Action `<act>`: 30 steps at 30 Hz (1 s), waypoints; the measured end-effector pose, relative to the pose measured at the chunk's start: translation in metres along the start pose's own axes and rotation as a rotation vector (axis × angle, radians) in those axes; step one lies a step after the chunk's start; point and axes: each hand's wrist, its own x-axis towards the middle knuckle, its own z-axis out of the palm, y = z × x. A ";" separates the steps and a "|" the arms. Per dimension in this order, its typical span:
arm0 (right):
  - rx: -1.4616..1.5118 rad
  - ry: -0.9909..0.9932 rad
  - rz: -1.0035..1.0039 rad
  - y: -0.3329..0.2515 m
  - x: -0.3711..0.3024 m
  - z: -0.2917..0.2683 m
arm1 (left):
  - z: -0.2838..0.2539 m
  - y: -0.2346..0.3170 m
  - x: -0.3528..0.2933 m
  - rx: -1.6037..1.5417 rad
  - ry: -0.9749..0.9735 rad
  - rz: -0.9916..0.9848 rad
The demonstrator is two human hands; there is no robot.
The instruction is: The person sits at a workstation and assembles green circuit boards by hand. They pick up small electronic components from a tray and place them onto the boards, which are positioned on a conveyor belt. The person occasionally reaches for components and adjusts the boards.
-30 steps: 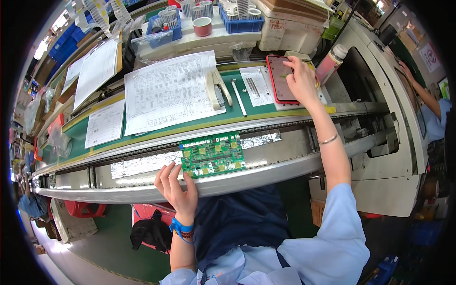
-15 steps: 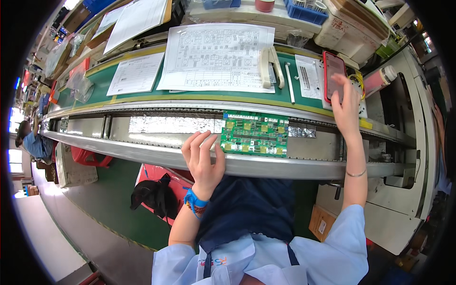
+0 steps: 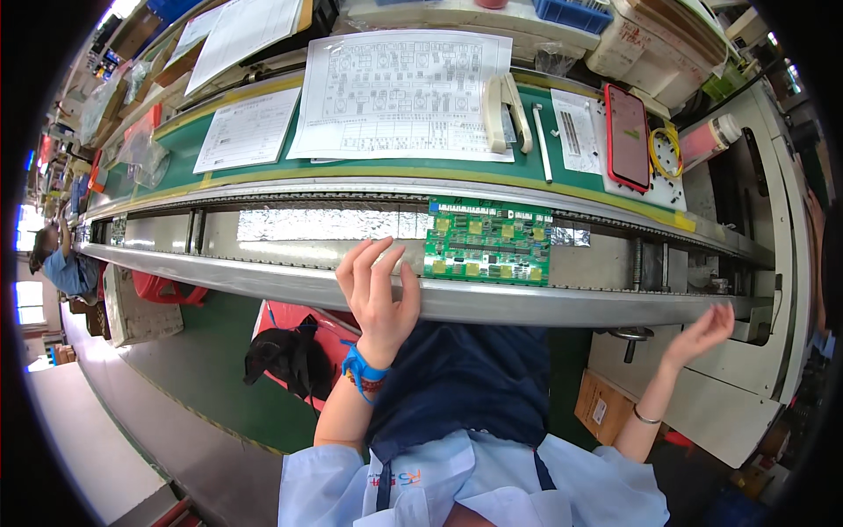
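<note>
1. Sitting on the conveyor rails (image 3: 263, 281), the green circuit board (image 3: 488, 241) lies long axis left-right, just right of the left hand (image 3: 378, 294).
2. Left hand fingers spread, empty, nearer.
3. Right hand (image 3: 702, 332) open, empty, well apart, lower right.

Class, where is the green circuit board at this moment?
In the head view, the green circuit board lies on the conveyor rail, right of centre, just right of the left hand.

Pale blue short sleeves, navy apron, perhaps beaded wristbands.
</note>
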 end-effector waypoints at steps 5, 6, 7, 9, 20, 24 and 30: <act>-0.284 0.260 0.324 0.150 -0.044 -0.040 | -0.002 -0.001 -0.002 0.007 0.014 -0.002; -0.312 0.242 0.466 0.183 -0.062 -0.041 | -0.002 -0.001 -0.001 0.007 0.012 -0.002; -0.180 0.124 0.703 0.227 -0.081 -0.050 | -0.001 0.000 0.000 -0.001 0.010 0.002; 0.093 0.034 0.906 0.252 -0.122 -0.028 | 0.001 0.002 0.001 -0.005 0.003 0.003; 0.263 -0.208 1.278 0.243 -0.180 0.043 | 0.000 0.002 0.000 -0.012 -0.027 0.005; 0.237 -0.228 1.278 0.243 -0.183 0.043 | -0.007 0.017 0.019 -0.129 -0.137 -0.003; 0.213 -0.262 1.260 0.247 -0.184 0.041 | 0.050 0.070 0.076 -0.342 -0.325 0.291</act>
